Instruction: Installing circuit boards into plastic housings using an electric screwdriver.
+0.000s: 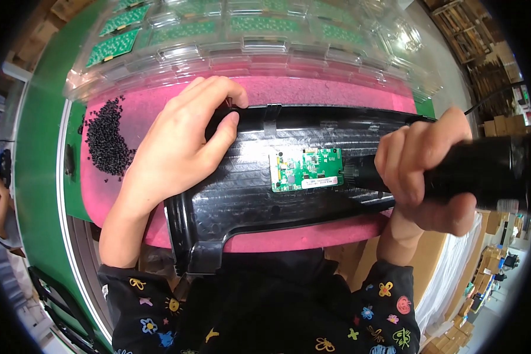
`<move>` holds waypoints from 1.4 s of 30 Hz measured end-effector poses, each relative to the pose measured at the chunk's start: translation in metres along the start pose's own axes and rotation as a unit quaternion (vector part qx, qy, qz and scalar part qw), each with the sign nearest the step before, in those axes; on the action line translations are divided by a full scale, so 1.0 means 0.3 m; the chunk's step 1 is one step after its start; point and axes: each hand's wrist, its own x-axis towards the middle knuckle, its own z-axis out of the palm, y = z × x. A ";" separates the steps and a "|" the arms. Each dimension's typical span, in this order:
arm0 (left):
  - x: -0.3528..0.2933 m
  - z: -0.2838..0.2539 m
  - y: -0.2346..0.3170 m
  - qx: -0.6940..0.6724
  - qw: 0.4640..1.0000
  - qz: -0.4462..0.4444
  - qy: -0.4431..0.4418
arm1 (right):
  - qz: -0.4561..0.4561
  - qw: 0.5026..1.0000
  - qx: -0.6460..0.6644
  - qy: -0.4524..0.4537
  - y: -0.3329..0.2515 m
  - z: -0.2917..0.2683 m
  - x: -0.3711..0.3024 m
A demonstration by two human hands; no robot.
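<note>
A long black plastic housing [289,209] lies in front of me, its glossy inner side up. On it sits a small green circuit board [298,168] with a white label strip and dark screws at its left corners. My left hand [183,138] is closed over the housing's far left edge, thumb on the inner face; a small dark reddish bit shows by the index finger. Wrapped round a black electric screwdriver [478,171] is my right hand [422,168]. The tool lies nearly level, its nose beside the board's right edge; the exact tip contact is hard to see.
Under the housing is a pink mat [295,239] on a green table [47,147]. A heap of small black screws [109,141] lies at the left. Stacked clear plastic trays [259,50] with green boards stand behind. A cardboard box [430,259] is at the lower right.
</note>
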 end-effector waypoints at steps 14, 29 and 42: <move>-0.010 -0.032 0.022 0.007 0.998 -0.011 -0.065 | -0.021 0.889 0.349 0.295 0.075 -0.137 0.055; 0.012 0.030 0.037 0.060 0.991 0.023 -0.114 | -0.455 0.817 -0.283 0.213 -0.175 -0.041 -0.040; 0.027 0.005 0.024 0.110 0.985 0.058 -0.115 | -0.635 0.677 -0.345 0.138 -0.588 -0.124 0.078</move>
